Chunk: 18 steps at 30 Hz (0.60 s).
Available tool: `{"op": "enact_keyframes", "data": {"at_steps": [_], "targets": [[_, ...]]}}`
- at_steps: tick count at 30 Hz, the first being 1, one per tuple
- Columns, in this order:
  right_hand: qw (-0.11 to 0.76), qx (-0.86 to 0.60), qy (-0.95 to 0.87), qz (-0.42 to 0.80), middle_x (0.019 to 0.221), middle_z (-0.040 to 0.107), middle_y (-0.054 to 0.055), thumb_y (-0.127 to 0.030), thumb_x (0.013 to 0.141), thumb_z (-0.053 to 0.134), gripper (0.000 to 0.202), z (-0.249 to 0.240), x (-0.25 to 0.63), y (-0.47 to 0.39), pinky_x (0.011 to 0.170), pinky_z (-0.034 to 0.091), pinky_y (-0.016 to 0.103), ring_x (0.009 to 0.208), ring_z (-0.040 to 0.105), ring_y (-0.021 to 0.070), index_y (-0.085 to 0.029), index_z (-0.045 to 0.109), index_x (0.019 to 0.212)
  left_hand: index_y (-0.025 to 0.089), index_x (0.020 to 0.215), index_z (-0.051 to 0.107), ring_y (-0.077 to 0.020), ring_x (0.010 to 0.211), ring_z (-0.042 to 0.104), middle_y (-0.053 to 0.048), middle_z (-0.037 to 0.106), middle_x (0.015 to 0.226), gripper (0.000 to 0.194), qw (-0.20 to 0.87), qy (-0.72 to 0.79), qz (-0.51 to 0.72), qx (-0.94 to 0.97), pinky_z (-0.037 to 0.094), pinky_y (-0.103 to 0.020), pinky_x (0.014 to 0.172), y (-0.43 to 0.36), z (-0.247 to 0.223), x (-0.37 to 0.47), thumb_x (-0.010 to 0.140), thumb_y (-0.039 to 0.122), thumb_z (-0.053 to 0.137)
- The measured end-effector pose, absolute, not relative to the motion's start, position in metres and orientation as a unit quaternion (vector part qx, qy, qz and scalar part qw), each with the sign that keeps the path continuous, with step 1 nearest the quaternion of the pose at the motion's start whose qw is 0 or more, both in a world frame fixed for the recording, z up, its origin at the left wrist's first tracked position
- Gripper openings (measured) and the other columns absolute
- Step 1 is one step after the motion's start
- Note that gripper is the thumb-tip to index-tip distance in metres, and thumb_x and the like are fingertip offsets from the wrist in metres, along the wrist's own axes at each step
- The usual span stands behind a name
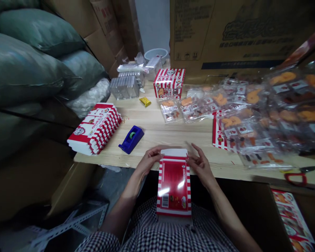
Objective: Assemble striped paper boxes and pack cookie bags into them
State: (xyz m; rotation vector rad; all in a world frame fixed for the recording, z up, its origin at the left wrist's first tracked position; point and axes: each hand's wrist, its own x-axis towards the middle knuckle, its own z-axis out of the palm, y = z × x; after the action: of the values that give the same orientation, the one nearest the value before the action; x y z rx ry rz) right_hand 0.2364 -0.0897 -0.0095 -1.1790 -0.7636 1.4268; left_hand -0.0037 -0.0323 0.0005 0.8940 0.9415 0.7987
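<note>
A red and white striped cardboard box (173, 185) lies against my body at the table's front edge, its printed back with a barcode facing up and a white end flap pointing away from me. My left hand (150, 160) grips the box's upper left corner, fingers closed on its edge. At the upper right corner, my right hand (199, 163) pinches the edge by the flap, with one finger lifted away. Beyond my left hand stands a blue tape dispenser (131, 139) with a green core.
Stacked flat striped boxes (94, 127) lie at the left. An assembled box (169, 83), clear plastic trays (124, 86) and a yellow packet (145, 101) sit farther back. Bagged toy food (241, 129) covers the right side. Red-handled scissors (296, 178) lie at the front right edge.
</note>
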Motion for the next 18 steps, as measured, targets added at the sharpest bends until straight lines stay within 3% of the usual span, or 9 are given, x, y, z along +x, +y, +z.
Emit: {"op": "enact_keyframes", "data": {"at_steps": [2, 4, 7, 12, 18], "targets": [[0.53, -0.487, -0.311, 0.62, 0.1, 0.076, 0.0, -0.033, 0.073, 0.084, 0.089, -0.009, 0.238, -0.089, 0.088, 0.055, 0.039, 0.086, 0.071, 0.0184, -0.038, 0.038, 0.149, 0.016, 0.099, 0.077, -0.0229, 0.106, 0.066, -0.01, 0.072, 0.118, 0.028, 0.707, 0.429, 0.373, 0.42, 0.047, -0.032, 0.094, -0.032, 0.002, -0.003, 0.073, 0.025, 0.079], [0.51, -0.479, -0.311, 0.643, 0.101, 0.076, 0.001, -0.032, 0.072, 0.083, 0.081, -0.008, 0.241, -0.087, 0.092, 0.053, 0.039, 0.089, 0.07, 0.0188, -0.034, 0.047, 0.145, 0.016, 0.094, 0.078, -0.0228, 0.109, 0.065, -0.01, 0.071, 0.12, 0.021, 0.704, 0.424, 0.375, 0.428, 0.046, -0.032, 0.097, -0.034, 0.002, -0.003, 0.073, 0.023, 0.078], [0.484, -0.448, -0.302, 0.689, 0.111, 0.075, 0.003, -0.029, 0.073, 0.081, 0.057, -0.007, 0.242, -0.086, 0.097, 0.05, 0.037, 0.101, 0.068, 0.0201, -0.029, 0.065, 0.128, 0.016, 0.098, 0.076, -0.0192, 0.096, 0.068, -0.008, 0.075, 0.107, 0.023, 0.729, 0.419, 0.365, 0.399, 0.048, -0.03, 0.091, -0.039, 0.0, -0.004, 0.076, 0.022, 0.077], [0.476, -0.411, -0.278, 0.726, 0.12, 0.073, 0.003, -0.028, 0.073, 0.079, 0.05, -0.003, 0.239, -0.085, 0.1, 0.049, 0.038, 0.11, 0.067, 0.0225, -0.029, 0.068, 0.122, 0.016, 0.09, 0.075, -0.0134, 0.08, 0.068, -0.004, 0.075, 0.092, 0.017, 0.752, 0.418, 0.383, 0.337, 0.049, -0.023, 0.078, -0.042, -0.004, -0.002, 0.074, 0.019, 0.079], [0.49, -0.423, -0.26, 0.716, 0.112, 0.076, 0.005, -0.036, 0.073, 0.082, 0.043, -0.005, 0.233, -0.091, 0.097, 0.051, 0.039, 0.106, 0.069, 0.0254, -0.025, 0.073, 0.113, 0.013, 0.104, 0.077, -0.019, 0.086, 0.071, -0.009, 0.078, 0.097, 0.033, 0.775, 0.41, 0.373, 0.303, 0.051, -0.029, 0.086, -0.04, -0.01, 0.0, 0.07, 0.016, 0.079]]}}
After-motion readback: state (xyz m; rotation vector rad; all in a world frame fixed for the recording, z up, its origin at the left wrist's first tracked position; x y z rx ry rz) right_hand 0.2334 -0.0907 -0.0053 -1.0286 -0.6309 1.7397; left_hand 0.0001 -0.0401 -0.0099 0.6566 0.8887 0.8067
